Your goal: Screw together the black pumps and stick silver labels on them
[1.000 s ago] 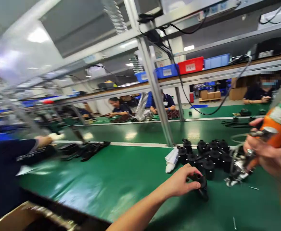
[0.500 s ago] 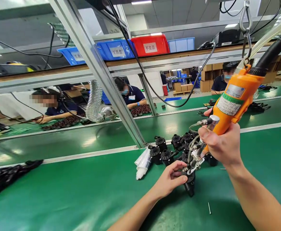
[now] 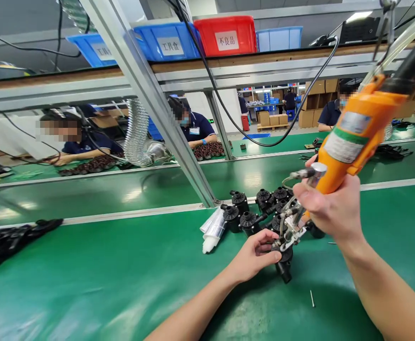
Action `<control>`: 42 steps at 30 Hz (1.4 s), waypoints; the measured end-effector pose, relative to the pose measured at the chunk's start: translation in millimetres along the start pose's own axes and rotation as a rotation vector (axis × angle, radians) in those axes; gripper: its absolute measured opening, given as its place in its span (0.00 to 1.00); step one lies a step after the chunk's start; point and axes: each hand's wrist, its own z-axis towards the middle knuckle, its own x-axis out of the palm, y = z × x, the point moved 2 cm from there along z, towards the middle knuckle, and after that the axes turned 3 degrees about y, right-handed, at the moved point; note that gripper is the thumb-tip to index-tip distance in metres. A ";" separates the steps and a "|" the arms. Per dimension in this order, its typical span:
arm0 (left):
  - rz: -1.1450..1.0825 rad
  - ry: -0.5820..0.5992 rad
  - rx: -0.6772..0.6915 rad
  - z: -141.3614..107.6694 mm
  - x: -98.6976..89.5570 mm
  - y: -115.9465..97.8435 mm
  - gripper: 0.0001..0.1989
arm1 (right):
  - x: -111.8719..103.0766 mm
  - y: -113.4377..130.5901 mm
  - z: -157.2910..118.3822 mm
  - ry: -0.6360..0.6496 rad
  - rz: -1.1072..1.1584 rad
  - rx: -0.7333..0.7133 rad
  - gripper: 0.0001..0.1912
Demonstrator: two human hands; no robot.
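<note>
My right hand is wrapped round an orange electric screwdriver, which hangs tilted from a metal hook and has a thick black cable at its top. Its metal tip fixture meets a small black pump on the green mat. With fingers and thumb, my left hand grips that pump from the left side. The exact contact at the tip is hidden by the fixture. Several more black pumps stand just behind. A thin loose metal pin or screw lies on the mat in front.
A white tube with clear wrapping lies left of the pumps. Black cables are heaped at the far left. A slanted metal post rises before me. Blue and red bins sit on the shelf. Co-workers sit across the bench.
The whole view has shifted slightly, with the shelf higher in the picture. Both hands keep their holds, and the screwdriver's tip stays at the pump.
</note>
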 end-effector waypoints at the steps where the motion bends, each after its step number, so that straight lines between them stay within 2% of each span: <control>1: -0.004 -0.005 -0.003 0.3 0.3 0.5 0.25 | 4.2 -3.3 -1.2 0.009 -0.010 0.015 0.18; 6: -0.019 0.004 0.016 1.1 1.6 1.3 0.26 | 18.8 -15.9 -7.4 0.036 -0.031 0.042 0.22; 15: -0.001 0.011 0.023 -0.4 3.1 3.1 0.25 | 20.3 -25.3 -11.5 0.032 -0.005 0.064 0.23; 17: 0.037 -0.028 0.045 -4.3 4.2 6.7 0.24 | 18.4 -24.8 -9.3 0.002 0.030 0.068 0.23; 20: 0.104 -0.095 0.170 -11.4 5.9 9.7 0.23 | 8.4 -16.6 -5.0 -0.054 0.031 0.027 0.24; 23: 0.052 0.022 0.237 -15.0 9.5 11.0 0.23 | -6.5 -3.7 -2.9 -0.104 -0.029 -0.057 0.23; 25: 0.042 0.046 0.206 -14.9 10.2 12.2 0.25 | -13.9 3.0 -3.1 -0.138 -0.063 -0.115 0.21; 27: 0.071 -0.010 0.154 -13.9 9.2 13.6 0.28 | -16.3 5.7 -3.8 -0.152 -0.072 -0.137 0.19; 31: 0.076 -0.043 0.073 -12.3 9.0 17.1 0.30 | -10.3 2.2 -4.1 -0.111 -0.060 -0.085 0.20; 36: 0.057 -0.032 0.083 -11.2 9.4 19.5 0.26 | -6.0 -0.7 -5.1 -0.089 -0.009 -0.050 0.20; 42: 0.050 -0.012 0.083 -10.4 7.9 23.5 0.27 | -3.9 2.1 -9.3 -0.098 -0.007 -0.066 0.19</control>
